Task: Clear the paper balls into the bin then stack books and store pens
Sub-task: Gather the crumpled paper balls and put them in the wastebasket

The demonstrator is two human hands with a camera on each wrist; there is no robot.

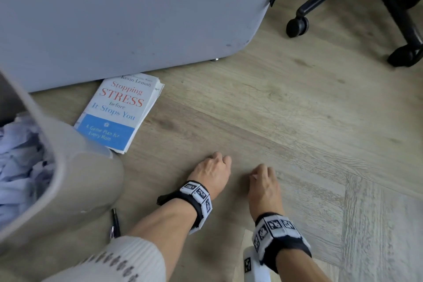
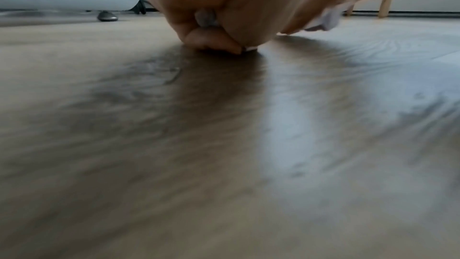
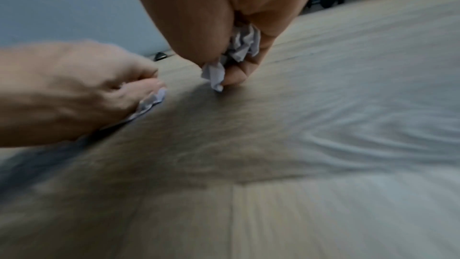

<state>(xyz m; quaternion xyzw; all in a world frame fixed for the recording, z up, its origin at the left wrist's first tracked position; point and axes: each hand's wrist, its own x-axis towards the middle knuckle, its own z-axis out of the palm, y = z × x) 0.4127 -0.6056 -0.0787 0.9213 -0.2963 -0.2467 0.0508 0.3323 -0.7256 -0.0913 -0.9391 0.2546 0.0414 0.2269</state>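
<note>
Both hands are down on the wooden floor, side by side. My left hand [image 1: 217, 162] has its fingers curled round a crumpled white paper ball [image 3: 151, 101], whose edge sticks out under the fingers in the right wrist view. My right hand [image 1: 261, 174] grips another paper ball [image 3: 242, 45] in its curled fingers, with a corner touching the floor. The beige bin [image 1: 75, 167] stands at the left, with crumpled paper [image 1: 20, 155] inside. A white and blue book [image 1: 119, 110] lies by the grey furniture. A dark pen [image 1: 115, 222] lies next to the bin's base.
A large grey piece of furniture [image 1: 137, 11] fills the upper left, its small foot [image 1: 214, 59] on the floor. A black office chair base with castors [image 1: 297, 26] stands at the upper right. Wooden legs [image 2: 385, 5] show far off.
</note>
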